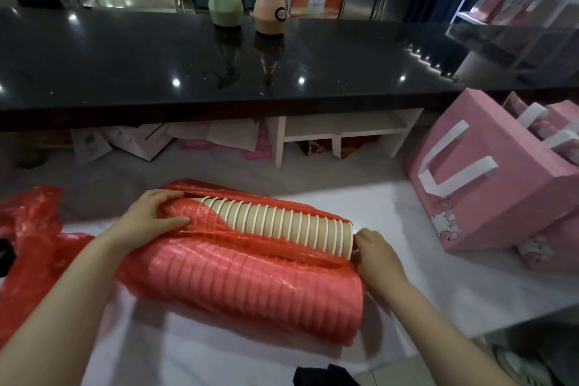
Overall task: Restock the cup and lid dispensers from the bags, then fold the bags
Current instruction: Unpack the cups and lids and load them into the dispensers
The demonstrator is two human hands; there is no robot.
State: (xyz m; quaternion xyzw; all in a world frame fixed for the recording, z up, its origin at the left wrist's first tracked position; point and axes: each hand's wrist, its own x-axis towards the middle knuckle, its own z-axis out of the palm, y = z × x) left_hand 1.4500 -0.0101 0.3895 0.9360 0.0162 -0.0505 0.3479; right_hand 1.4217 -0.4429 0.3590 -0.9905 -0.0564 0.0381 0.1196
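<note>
White table — left hand grips red bag; right hand curls on cup stack end.

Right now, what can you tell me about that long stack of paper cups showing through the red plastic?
The stack of cups is a long row of nested tan paper cups with white rolled rims, lying on its side. It pokes out of a torn red plastic bag, which still covers its left end and wraps a second stack beneath. The left hand grips the bagged left end; the right hand touches the bag at the open right end. Everything rests on a white table.
</note>
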